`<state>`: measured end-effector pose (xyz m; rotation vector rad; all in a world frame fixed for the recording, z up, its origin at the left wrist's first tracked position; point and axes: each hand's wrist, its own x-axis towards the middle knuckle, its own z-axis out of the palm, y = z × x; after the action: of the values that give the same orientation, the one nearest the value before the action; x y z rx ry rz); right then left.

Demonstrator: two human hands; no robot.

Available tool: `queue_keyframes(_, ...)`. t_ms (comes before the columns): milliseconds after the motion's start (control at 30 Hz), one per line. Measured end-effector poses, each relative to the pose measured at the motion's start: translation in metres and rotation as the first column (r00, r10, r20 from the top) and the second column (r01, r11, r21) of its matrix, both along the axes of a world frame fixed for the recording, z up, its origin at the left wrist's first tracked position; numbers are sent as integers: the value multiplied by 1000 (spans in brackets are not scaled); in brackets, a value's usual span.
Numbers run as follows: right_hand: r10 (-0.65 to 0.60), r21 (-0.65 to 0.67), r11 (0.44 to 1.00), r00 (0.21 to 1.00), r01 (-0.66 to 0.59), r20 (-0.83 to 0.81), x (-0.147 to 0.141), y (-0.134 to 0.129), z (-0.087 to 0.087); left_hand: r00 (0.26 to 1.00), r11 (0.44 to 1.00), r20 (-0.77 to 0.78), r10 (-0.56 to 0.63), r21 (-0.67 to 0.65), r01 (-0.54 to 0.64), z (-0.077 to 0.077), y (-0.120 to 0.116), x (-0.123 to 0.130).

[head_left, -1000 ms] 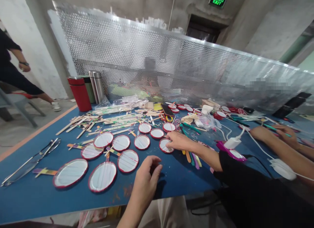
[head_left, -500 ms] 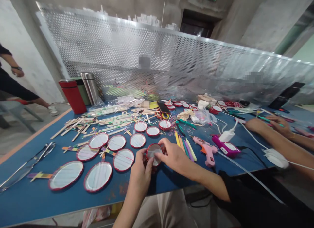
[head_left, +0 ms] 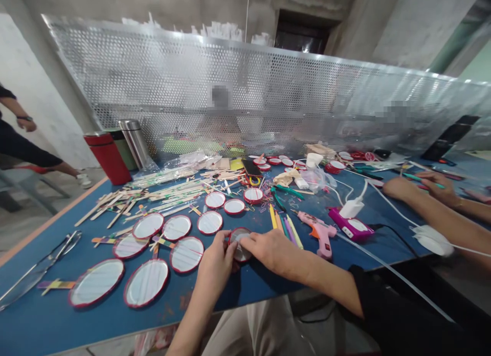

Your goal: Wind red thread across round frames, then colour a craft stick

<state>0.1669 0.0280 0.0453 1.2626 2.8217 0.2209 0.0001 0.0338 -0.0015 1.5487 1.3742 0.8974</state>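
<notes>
We pinch a small red-rimmed disc [head_left: 241,239] between left hand [head_left: 215,261] and right hand [head_left: 270,251], middle of the desk's [head_left: 264,284] near side. Pink glue gun [head_left: 324,234] lies right; larger stick-handled discs [head_left: 96,283] lie left.

Gripping a red-rimmed disc [head_left: 241,253] with left hand [head_left: 214,261] and right hand [head_left: 272,252], low over the bench [head_left: 115,323], near more discs [head_left: 186,254], coloured sticks [head_left: 293,234] and a pink glue gun [head_left: 324,238]!

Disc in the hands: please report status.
Left hand, right hand: both holding disc. Disc partly hidden. Glue gun lies apart, to the right.
</notes>
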Motion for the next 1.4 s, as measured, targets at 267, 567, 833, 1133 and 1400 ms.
queue_keyframes(267, -168, -298, 953, 907, 49, -387, 3, 4, 15, 993, 998, 111, 31, -64, -24, -1, 1, 1)
queue_keyframes(567, -484, -357, 875, 632, 328, -605, 44, 70, 50, 987, 992, 132, 87, -98, -74, 0, -2, -1)
queue_keyframes(833, -259, -377, 915, 923, 139, -286, 20, 23, 30, 990, 992, 96, 99, -82, -92, 4, -3, -1)
queue_keyframes(1133, -222, -256, 945, 974, 206, -36, 1, -1, 6, 986, 989, 106, 126, -97, -116, 5, -4, -2)
queue_keyframes(1400, -250, -322, 911, 966, 259, 69, 18, 35, 43, 941, 980, 290, 176, -145, -139, 1, -6, -4)
